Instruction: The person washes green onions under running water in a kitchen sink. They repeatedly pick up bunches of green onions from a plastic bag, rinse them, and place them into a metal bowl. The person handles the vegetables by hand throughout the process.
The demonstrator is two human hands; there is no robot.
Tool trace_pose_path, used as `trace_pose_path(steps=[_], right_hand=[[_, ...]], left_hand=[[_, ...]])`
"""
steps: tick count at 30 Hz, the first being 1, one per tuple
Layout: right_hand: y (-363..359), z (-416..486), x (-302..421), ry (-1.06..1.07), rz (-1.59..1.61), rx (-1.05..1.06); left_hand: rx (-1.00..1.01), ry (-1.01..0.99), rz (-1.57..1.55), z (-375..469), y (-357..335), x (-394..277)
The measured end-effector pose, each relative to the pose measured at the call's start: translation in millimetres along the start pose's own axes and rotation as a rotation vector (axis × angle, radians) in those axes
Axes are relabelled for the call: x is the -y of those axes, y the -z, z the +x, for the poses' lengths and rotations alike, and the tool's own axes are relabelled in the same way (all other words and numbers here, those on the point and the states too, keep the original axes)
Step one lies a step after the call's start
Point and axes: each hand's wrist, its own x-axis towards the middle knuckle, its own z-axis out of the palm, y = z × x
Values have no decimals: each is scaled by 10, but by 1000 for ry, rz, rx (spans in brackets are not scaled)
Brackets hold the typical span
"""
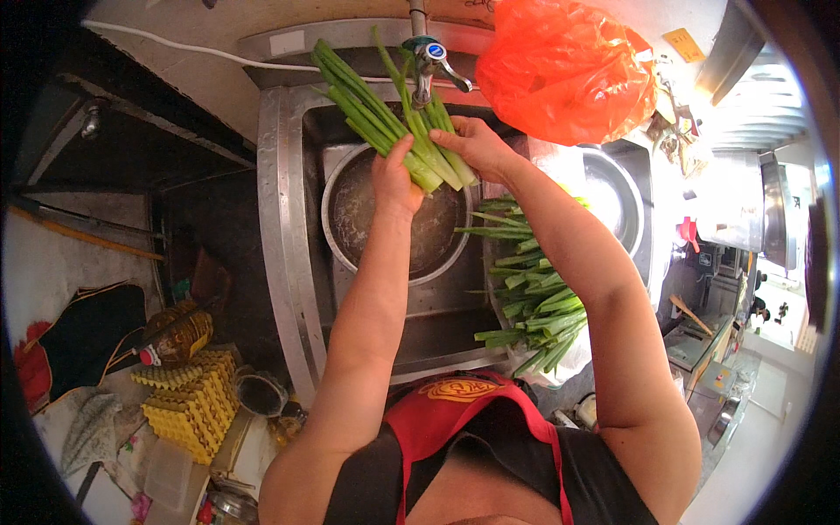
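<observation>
My left hand (pixel 396 177) grips a bunch of green onions (pixel 375 119) near its pale ends. My right hand (pixel 474 147) holds stalks of the same bunch from the other side. The bunch lies slanted over a round metal basin (pixel 331 230) of cloudy water, its green tops towards the back left. Just behind the hands stands a metal faucet (pixel 423 82); whether water runs from it I cannot tell. More green onions (pixel 538 295) lie in a heap right of the basin, partly hidden by my right arm.
The basin stands in a stainless steel sink (pixel 282 197). Behind my right arm is a second metal basin (pixel 633 197). A red plastic bag (pixel 567 72) bulges at the back right. Yellow egg trays (pixel 190 407) and a plastic oil bottle (pixel 180 331) stand at the lower left.
</observation>
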Motion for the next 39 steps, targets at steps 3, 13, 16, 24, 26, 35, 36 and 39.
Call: trace_pose_path(steps=[3, 13, 16, 24, 26, 35, 36, 39], right_hand=[[-53, -102, 70, -66, -104, 90], [-134, 122, 140, 48, -197, -3], [-153, 261, 235, 107, -289, 42], [-224, 192, 275, 109, -414, 153], [-159, 190, 213, 92, -491, 169], [-109, 181, -18, 136, -718, -35], [-86, 137, -46, 181, -688, 19], [-164, -80, 99, 233, -652, 110]], left_hand=[[20, 27, 47, -85, 92, 23], [-4, -89, 16, 125, -11, -143], [47, -213, 100, 228, -66, -231], [134, -91, -33, 176, -1, -340], [169, -108, 40, 188, 55, -287], [-44, -55, 156, 84, -102, -50], [-38, -76, 177, 54, -106, 16], [64, 59, -28, -63, -59, 50]])
